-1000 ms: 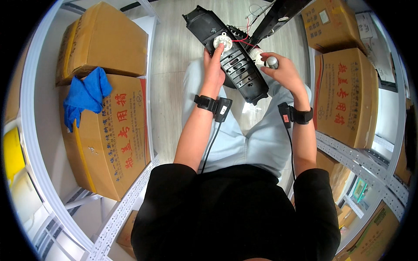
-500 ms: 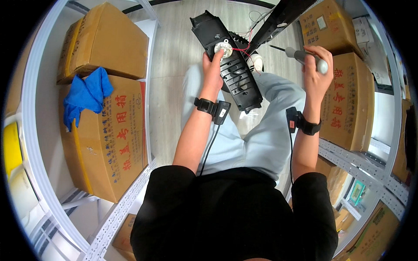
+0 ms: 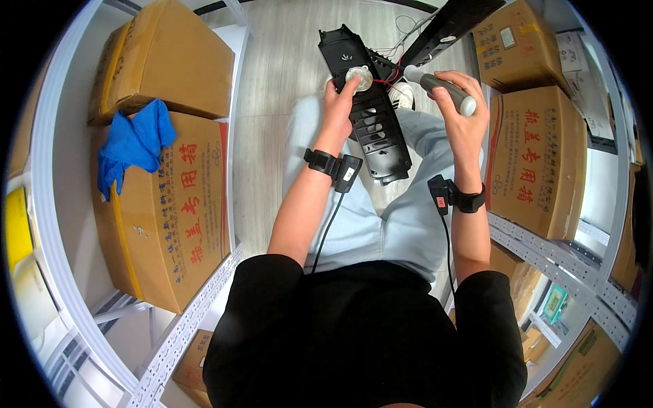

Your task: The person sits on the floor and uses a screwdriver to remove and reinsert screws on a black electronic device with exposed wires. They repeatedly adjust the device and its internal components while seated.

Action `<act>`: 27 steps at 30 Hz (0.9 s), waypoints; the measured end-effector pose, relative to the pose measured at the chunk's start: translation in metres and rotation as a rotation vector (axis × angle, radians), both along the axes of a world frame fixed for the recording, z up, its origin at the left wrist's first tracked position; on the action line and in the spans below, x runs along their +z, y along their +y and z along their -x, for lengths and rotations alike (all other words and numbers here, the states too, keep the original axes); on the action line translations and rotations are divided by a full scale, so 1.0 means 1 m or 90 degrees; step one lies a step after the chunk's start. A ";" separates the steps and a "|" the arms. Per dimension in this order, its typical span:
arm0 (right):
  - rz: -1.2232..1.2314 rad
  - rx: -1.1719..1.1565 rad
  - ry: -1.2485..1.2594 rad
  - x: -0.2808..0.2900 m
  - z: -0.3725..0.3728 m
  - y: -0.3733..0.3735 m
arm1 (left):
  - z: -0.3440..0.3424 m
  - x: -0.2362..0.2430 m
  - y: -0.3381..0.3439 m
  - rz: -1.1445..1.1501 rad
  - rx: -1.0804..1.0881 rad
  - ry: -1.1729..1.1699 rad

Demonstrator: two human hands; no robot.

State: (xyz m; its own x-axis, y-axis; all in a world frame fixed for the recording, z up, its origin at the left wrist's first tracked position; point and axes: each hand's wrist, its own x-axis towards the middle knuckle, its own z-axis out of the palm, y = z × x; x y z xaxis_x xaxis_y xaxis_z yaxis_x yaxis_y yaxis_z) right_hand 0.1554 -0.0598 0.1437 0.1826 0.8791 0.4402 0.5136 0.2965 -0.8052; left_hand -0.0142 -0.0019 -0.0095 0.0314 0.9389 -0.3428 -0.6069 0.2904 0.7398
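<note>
My left hand grips a long black plastic panel over my knees, thumb on a round white part fixed to it, with red wires running off it. My right hand is closed on a grey-handled screwdriver, held at a slant with its white end toward the panel and wires; whether its tip touches anything is unclear. Behind the panel rises a tall black piece with thin cables. A white-striped shoe shows below.
Metal shelving stands close on both sides, holding cardboard boxes at left and more boxes at right. A blue cloth drapes over the lower left box. Grey plank floor shows between the shelves.
The panel has shifted right and down. My right hand swung out to the right with the screwdriver, then came back in, its front end now toward the panel and wires.
</note>
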 end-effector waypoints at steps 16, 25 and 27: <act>0.030 -0.001 0.026 -0.004 0.010 0.005 | 0.000 0.002 -0.006 -0.024 0.013 -0.012; 0.014 -0.012 -0.031 -0.007 0.009 0.005 | 0.000 0.004 -0.008 -0.017 -0.005 -0.013; 0.013 -0.011 -0.037 -0.011 0.009 0.006 | 0.000 0.005 -0.008 -0.018 -0.008 -0.011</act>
State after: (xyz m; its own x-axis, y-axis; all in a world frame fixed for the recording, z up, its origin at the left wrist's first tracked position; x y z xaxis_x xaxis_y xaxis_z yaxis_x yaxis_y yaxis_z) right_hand 0.1459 -0.0535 0.1328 0.1725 0.8847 0.4330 0.5642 0.2716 -0.7797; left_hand -0.0143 -0.0100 -0.0043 0.0490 0.9476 -0.3157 -0.6158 0.2776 0.7374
